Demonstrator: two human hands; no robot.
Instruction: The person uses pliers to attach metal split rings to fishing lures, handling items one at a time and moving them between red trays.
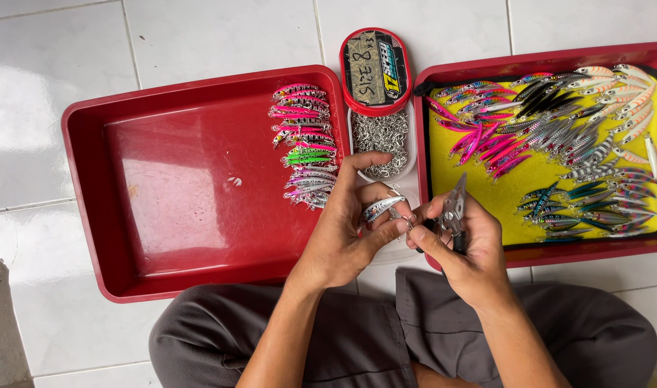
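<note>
The white tile floor [56,86] is the biggest thing here, and a person sits on it in grey trousers [357,338]. On the left lies a big red tray [163,201]. A row of small fishing lures [303,144], mostly pink with some green and silver ones, lies along its right side. On the right is another red tray [544,251] with a yellow mat [537,179] inside, and many more lures [572,129] are piled on the mat in pink, silver, blue and white. Between the two trays, on the far side, stands a small white tub [383,144] full of little metal rings [382,136], with its red lid [375,72] propped at the far end. Near the middle, the left hand [343,223] has its grip closed on one silver lure [381,208], held just near the tub. The right hand [461,248] has its grip closed around small pliers [454,212]. The two hands touch at the fingertips, where a tiny ring [409,221] sits by the end of the lure.
</note>
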